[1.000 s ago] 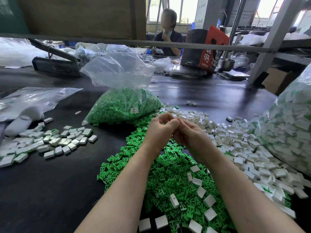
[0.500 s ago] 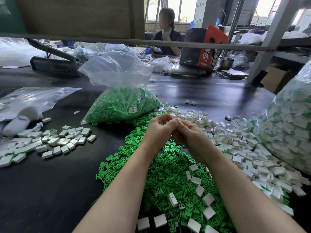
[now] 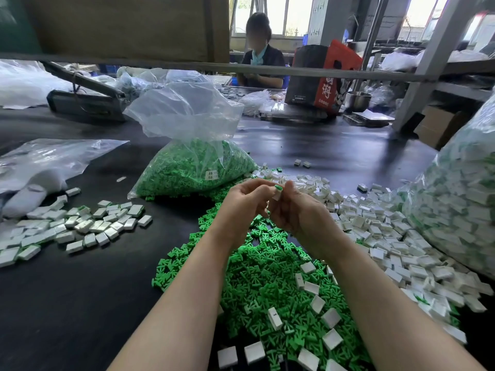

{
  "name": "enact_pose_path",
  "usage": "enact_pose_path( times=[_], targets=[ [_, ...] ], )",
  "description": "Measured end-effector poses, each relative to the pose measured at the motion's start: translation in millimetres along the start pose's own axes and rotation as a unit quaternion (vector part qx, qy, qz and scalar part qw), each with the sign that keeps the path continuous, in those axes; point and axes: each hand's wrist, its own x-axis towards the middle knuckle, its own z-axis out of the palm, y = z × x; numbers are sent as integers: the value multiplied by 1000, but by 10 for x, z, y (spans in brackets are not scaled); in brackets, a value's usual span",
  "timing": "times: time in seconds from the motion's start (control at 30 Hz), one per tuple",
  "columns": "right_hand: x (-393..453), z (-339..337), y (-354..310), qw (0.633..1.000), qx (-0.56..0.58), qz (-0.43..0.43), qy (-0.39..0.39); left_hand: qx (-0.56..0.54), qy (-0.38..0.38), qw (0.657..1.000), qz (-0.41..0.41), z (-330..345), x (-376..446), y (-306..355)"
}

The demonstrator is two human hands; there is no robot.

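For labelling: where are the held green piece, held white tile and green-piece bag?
held green piece [image 3: 278,187]: head view, its exposed tip.
held white tile [image 3: 276,195]: head view, its visible face.
green-piece bag [image 3: 187,171]: head view, filled lower half.

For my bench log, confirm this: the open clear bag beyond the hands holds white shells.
Wrong. In the head view the open clear bag beyond the left hand and right hand holds green inserts, not white shells.
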Motion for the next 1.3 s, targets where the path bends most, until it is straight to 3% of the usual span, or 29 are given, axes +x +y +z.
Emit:
enact_pose_path(
  times=[0.23, 0.47, 0.6, 0.8, 1.0, 1.17, 1.23, 1.3],
  targets=[
    [-32, 10, -33, 1000, -11, 4, 15, 17, -9, 1000, -4, -64, -10, 26],
    [-49, -35, -101, 989, -102, -18, 102, 170, 74, 983, -13, -434, -1, 133],
    [-25, -74, -104, 973, -182, -27, 142, 268, 238, 933, -29, -899, -10, 134],
    [-24, -146, -114, 946, -247, -36, 207, 444, 395, 796, -118, -1389, -157, 68],
    [-50, -248, -144, 914, -307, -34, 261, 518, 435, 715, -175, -1416, -243, 105],
    [-56, -341, -112, 852, -449, -34, 267, 583, 418, 668, -200, -1353, -244, 112],
    [-60, -339, -89, 822, -510, -29, 251, 600, 409, 658, -198, -1303, -225, 130],
    [-66, -322, -65, 779, -578, -23, 240, 599, 397, 674, -169, -1229, -193, 163]
  ],
)
